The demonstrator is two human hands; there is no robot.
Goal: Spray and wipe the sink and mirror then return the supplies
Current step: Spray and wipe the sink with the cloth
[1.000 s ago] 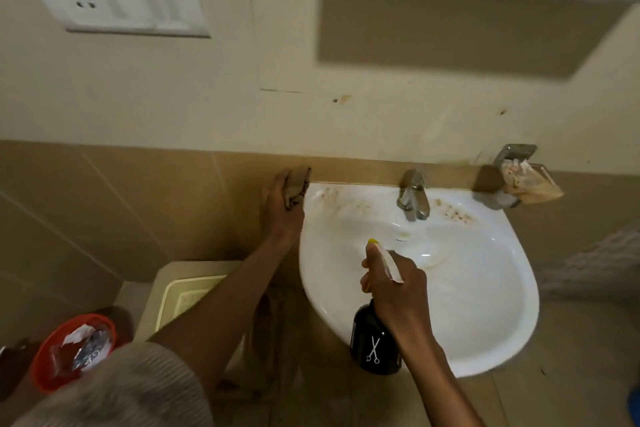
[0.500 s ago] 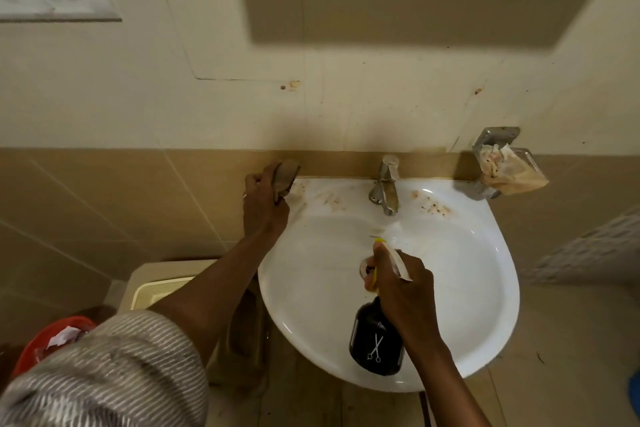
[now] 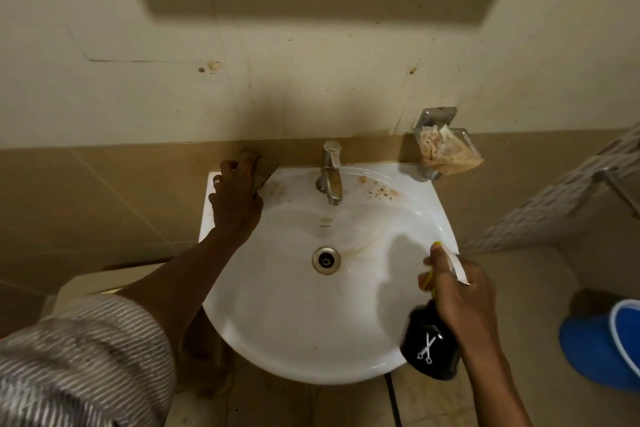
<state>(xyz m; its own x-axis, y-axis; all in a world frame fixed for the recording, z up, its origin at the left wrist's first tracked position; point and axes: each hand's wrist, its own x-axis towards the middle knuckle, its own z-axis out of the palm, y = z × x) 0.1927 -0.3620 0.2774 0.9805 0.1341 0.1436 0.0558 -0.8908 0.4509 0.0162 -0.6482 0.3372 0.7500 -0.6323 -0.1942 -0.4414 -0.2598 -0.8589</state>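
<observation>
Since half a second ago the right hand (image 3: 460, 291) has carried the spray bottle (image 3: 431, 348) from over the middle of the sink (image 3: 294, 333) out to its right rim, and the drain (image 3: 326, 260), hidden behind that hand before, now shows in the basin. The left hand (image 3: 235, 201) has stayed at the sink's back left corner, its grip closed on a brown cloth (image 3: 265, 172) pressed to the ledge against the wall. The right grip is wrapped round the bottle's white sprayer head, the black body with a scissors mark hanging below the palm. The view has also swung right, so a blue bucket (image 3: 602, 347) now appears on the floor at the right edge; what is in it cannot be made out. There is one tap (image 3: 330, 172), one drain, one bottle, one cloth. Brown stains sit on the ledge right of the tap. A metal holder (image 3: 438, 135) on the wall beside the sink's back right corner holds crumpled, stained paper (image 3: 446, 152).
</observation>
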